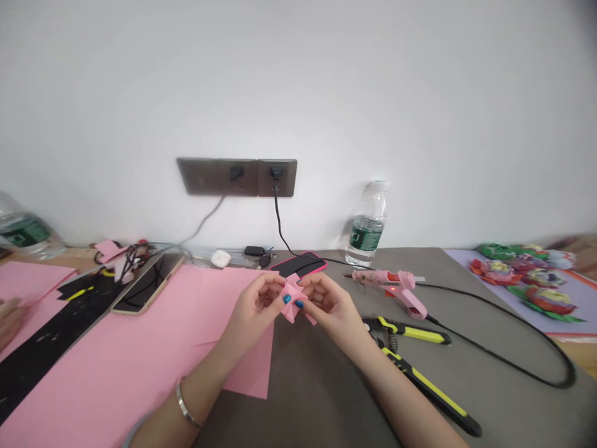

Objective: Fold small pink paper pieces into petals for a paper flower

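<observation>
Pink folded paper [292,300] meets blue-painted fingernails [286,299]; nearby lie a pink, speckled glue gun [389,289] and yellow-and-black pliers [410,331] on a grey tabletop [317,398].

- Lying at three o'clock: a pink hot glue gun [389,289], with a black cord [494,317] looping out toward four o'clock
- Resting at four o'clock: two yellow-handled pliers [413,331]
- Standing at one o'clock against the wall: a clear water bottle [367,227]
- Sitting at twelve o'clock: a smartphone in a pink case [298,264]
- Lying at ten o'clock: a gold-framed smartphone [148,284]
- Hanging on the wall at twelve o'clock: a brown socket panel [237,177]
- Clustering at two o'clock: colourful craft flowers [522,280] on a lilac sheet [583,305]
</observation>
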Action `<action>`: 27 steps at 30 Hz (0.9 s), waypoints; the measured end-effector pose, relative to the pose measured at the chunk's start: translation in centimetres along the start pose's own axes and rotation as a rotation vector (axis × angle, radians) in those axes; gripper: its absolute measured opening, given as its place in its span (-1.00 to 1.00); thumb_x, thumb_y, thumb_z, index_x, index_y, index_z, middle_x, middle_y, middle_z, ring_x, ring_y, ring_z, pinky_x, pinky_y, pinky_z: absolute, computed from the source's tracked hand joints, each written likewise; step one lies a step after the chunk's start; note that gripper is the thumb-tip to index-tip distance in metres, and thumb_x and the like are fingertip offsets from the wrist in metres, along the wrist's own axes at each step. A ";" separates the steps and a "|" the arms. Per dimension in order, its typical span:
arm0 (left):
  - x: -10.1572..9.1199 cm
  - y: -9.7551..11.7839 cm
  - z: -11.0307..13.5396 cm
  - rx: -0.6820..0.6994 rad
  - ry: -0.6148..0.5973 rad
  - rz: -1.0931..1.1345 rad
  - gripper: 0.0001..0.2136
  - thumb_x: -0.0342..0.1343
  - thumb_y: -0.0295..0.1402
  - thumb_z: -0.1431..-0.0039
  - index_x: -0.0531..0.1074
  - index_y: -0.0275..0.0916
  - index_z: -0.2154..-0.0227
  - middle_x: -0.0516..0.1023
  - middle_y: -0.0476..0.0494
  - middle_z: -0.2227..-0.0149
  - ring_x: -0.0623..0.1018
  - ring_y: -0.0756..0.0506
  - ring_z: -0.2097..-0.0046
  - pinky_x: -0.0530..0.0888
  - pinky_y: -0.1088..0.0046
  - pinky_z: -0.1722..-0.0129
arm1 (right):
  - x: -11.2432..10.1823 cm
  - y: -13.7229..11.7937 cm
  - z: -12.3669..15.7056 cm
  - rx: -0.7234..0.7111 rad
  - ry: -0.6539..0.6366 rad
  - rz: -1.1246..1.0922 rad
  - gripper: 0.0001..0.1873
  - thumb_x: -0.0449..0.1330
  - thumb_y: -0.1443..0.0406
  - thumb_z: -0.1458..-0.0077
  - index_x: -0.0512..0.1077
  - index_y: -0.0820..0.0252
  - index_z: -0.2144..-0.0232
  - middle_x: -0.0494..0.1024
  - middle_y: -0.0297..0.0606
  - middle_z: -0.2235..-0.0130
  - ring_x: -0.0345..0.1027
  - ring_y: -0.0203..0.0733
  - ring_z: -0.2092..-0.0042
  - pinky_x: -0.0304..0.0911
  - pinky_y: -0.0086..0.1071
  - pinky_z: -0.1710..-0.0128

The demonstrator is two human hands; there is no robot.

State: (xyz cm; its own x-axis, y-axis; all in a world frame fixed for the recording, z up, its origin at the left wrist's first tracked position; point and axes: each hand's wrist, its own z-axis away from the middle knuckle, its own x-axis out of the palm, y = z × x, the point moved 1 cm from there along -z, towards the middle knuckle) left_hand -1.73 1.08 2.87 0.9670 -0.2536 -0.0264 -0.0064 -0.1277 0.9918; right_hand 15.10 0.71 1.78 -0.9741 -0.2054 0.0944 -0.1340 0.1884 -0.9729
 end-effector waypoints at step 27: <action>0.2 -0.4 0.3 0.098 -0.028 -0.149 -0.88 0.11 -0.32 -0.18 0.38 -0.24 0.42 0.43 -0.05 0.37 0.47 -0.02 0.33 0.42 0.51 0.37 | 0.0 -0.1 -0.2 0.086 0.022 0.065 -0.59 0.31 -0.02 0.03 0.36 0.19 0.48 0.40 -0.40 0.57 0.27 -0.36 0.57 0.23 -0.49 0.61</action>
State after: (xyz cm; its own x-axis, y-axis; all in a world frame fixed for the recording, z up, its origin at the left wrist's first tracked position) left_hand -1.66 0.78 2.41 0.9517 -0.2512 -0.1766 0.1099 -0.2586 0.9597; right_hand 15.12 0.90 1.93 -0.9841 -0.1744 0.0337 -0.0547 0.1173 -0.9916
